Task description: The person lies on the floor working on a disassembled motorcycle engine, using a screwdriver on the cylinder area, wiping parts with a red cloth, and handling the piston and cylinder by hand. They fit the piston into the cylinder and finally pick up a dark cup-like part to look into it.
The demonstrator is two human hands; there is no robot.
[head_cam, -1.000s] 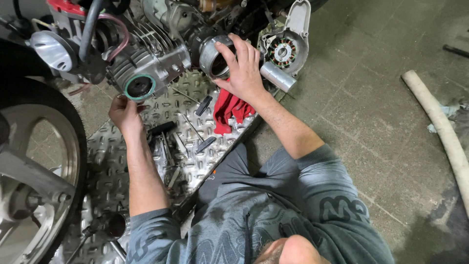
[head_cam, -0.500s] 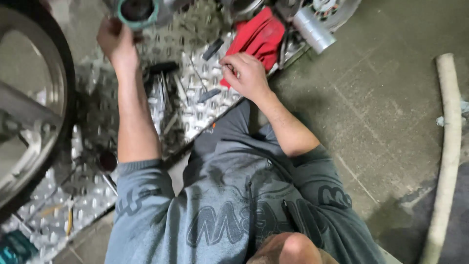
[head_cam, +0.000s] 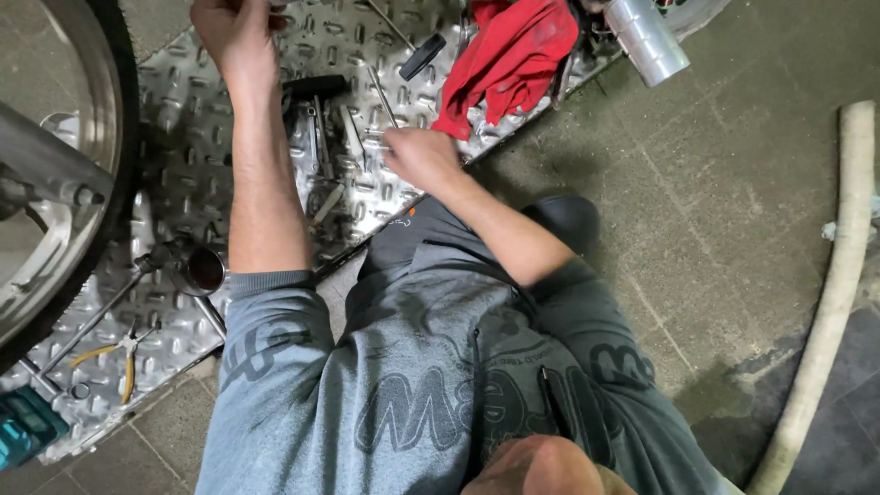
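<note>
Right hand (head_cam: 420, 158) is curling loosely over the metal tools (head_cam: 344, 147) on the checker plate (head_cam: 183, 183), picking one out; grip unclear. Left hand (head_cam: 234, 32), at 11 o'clock, is reaching up, contents hidden. Red rag (head_cam: 509, 55) lying at 1 o'clock. Next: firm pinch needed.

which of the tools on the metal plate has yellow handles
The small pliers at the lower left, beside the wheel. The tools by the right hand are bare metal or black-handled.

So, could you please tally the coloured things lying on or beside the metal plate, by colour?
Red: 1, the rag
Yellow: 1, the pliers
Teal: 1, the case
Pale: 1, the hose
Total: 4
</note>
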